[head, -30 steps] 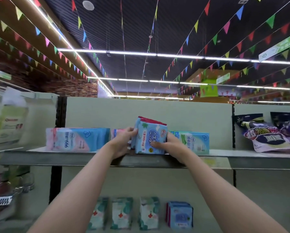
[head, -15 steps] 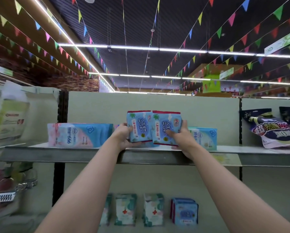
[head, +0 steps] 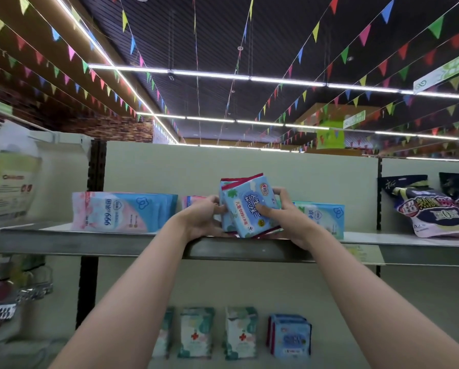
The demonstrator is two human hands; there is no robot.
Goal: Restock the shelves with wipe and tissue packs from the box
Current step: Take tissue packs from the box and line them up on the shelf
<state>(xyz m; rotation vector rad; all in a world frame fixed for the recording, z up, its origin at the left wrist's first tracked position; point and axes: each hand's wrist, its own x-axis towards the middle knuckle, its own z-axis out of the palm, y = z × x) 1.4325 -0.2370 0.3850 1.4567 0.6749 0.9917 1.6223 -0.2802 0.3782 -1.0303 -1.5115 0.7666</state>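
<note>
Both my hands hold a small stack of light-blue wipe packs [head: 248,206] with red edges, tilted, at the front of the top shelf [head: 116,243]. My left hand [head: 204,218] grips the stack's left side. My right hand [head: 281,214] grips the right side, thumb across the front pack. The packs' lower edge touches the shelf. Behind them lie a pink-and-blue wipe pack [head: 121,212] at the left and a blue-and-white pack [head: 326,217] at the right, partly hidden by my right hand. The box is out of view.
Dark snack bags [head: 433,209] lie on the shelf to the right, past a black upright. On the shelf below stand green-white packs [head: 196,332] and blue packs [head: 291,336]. A hanging packet [head: 10,179] and metal hooks [head: 15,296] are at the far left.
Half a second ago the two packs were spread side by side and upright; now they are pushed together into one tilted stack, lower on the shelf's front edge.
</note>
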